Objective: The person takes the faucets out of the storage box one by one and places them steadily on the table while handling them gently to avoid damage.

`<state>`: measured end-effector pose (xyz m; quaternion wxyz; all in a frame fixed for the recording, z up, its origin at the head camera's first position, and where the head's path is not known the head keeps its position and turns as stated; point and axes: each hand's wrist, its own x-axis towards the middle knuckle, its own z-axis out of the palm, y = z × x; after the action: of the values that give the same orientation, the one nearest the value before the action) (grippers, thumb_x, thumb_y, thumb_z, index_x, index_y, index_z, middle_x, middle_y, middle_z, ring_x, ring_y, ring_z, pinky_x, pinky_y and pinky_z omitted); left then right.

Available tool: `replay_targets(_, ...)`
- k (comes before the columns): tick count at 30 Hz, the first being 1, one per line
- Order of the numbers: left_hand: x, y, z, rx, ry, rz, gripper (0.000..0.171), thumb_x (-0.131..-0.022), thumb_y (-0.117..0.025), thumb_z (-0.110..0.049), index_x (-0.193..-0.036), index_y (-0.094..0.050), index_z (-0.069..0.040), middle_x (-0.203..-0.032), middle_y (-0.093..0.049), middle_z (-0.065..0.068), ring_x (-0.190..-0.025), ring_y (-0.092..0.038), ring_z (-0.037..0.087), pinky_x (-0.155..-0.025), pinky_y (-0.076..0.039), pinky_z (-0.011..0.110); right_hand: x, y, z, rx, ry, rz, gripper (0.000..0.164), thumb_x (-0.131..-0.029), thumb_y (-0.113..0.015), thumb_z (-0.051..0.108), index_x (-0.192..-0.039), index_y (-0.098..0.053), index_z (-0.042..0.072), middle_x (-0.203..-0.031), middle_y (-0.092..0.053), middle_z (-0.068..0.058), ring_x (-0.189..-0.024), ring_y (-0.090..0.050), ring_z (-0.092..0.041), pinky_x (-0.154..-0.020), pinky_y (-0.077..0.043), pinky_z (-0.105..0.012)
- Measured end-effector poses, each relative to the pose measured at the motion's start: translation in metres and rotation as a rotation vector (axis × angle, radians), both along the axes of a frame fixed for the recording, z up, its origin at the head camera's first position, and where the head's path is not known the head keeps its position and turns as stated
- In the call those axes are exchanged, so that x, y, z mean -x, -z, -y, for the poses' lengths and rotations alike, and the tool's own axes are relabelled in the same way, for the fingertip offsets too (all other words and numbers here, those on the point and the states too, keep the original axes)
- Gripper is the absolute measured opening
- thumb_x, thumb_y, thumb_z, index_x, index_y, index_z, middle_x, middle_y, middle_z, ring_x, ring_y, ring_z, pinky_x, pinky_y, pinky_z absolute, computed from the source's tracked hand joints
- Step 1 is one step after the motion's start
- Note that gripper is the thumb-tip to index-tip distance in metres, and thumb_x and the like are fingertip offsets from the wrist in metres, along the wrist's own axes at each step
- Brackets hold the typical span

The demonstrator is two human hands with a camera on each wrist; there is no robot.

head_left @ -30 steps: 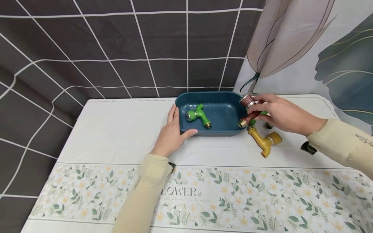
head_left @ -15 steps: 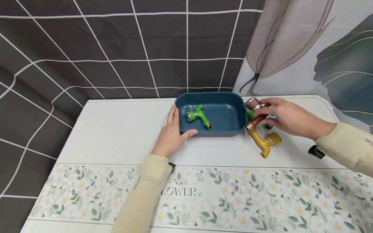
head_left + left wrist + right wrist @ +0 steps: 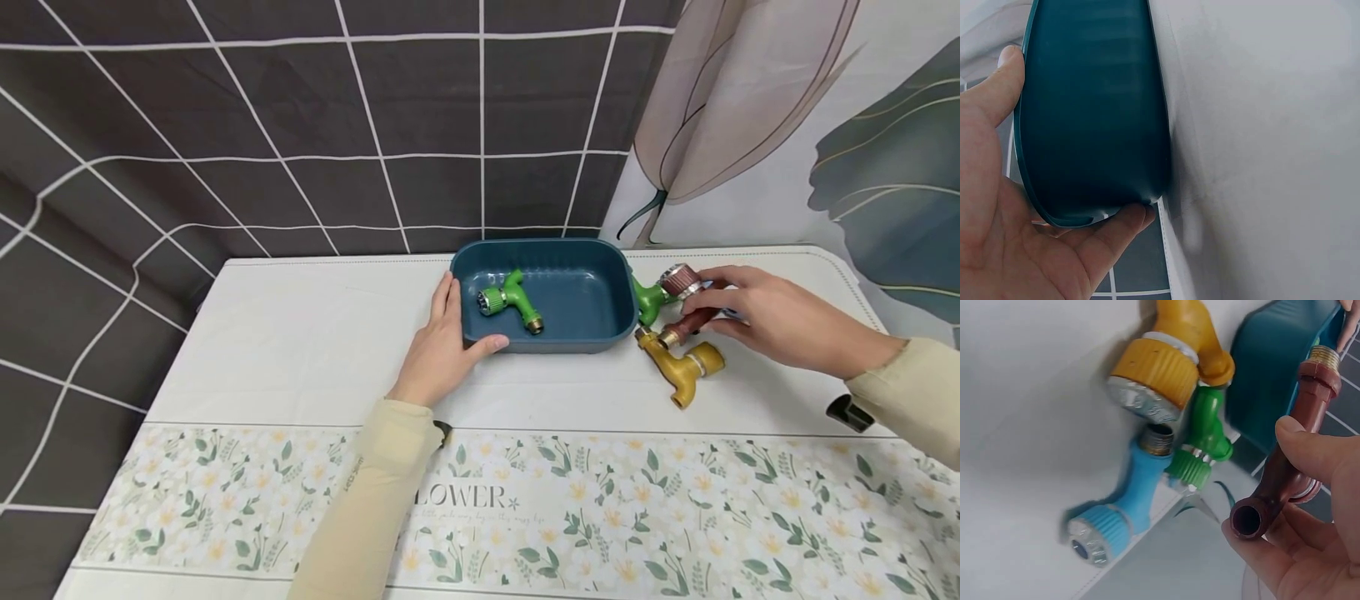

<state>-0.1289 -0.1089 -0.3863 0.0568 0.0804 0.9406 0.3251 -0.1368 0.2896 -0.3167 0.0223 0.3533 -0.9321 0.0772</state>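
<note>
My left hand [image 3: 435,354] holds the left end of a dark blue plastic tub [image 3: 577,300], its thumb on the near side and its fingers round the end. Inside the tub lies a green tap [image 3: 516,298] with a brass thread. To the right of the tub, my right hand [image 3: 787,321] grips a dark red tap [image 3: 1310,412] between thumb and fingers, raised above the table. Beneath and beside it lie a yellow tap [image 3: 678,367], a second green tap [image 3: 649,303] by the tub's right end, and a light blue tap [image 3: 1141,487], mostly hidden in the head view.
A white tablecloth [image 3: 300,350] with a floral band [image 3: 645,517] covers the table. Behind the tub hangs a dark cloth [image 3: 420,100] with a white grid. A leaf-patterned curtain [image 3: 720,117] hangs at the back right.
My right hand has carried the dark red tap rightward, from above the tub's right rim to over the other taps. My left hand and the tub have stayed put.
</note>
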Motion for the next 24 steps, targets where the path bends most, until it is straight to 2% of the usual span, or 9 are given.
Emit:
replay_targets(13, 0.0, 0.0, 0.0, -0.011, 0.003, -0.003, 0.107, -0.091, -0.067, -0.058, -0.161, -0.006, -0.005, -0.169, 0.006, 0.001, -0.109, -0.065, 0.038, -0.092, -0.05, 0.051, -0.01, 0.009, -0.022, -0.09, 0.033, -0.028, 0.04, -0.069, -0.089, -0.002, -0.102, -0.076, 0.016, -0.117, -0.064, -0.022, -0.103, -0.064, -0.037, -0.078, -0.055, -0.053)
replay_targets(20, 0.0, 0.001, 0.0, -0.011, 0.0, -0.004, 0.106, -0.091, -0.066, -0.058, -0.161, -0.006, -0.006, -0.169, 0.007, 0.0, -0.111, -0.064, 0.038, -0.094, -0.049, 0.052, -0.013, 0.014, -0.033, -0.074, -0.007, -0.053, 0.044, -0.064, -0.091, -0.003, -0.101, -0.076, 0.016, -0.113, -0.065, -0.023, -0.099, -0.064, -0.038, -0.072, -0.056, -0.055)
replay_targets(24, 0.0, 0.001, 0.0, -0.008, 0.0, -0.005, 0.107, -0.091, -0.066, -0.059, -0.161, -0.005, -0.006, -0.169, 0.007, 0.0, -0.112, -0.063, 0.039, -0.095, -0.049, 0.052, -0.017, 0.017, -0.039, -0.074, 0.0, -0.057, 0.043, -0.064, -0.09, -0.002, -0.1, -0.076, 0.016, -0.112, -0.065, -0.023, -0.098, -0.065, -0.039, -0.072, -0.055, -0.054)
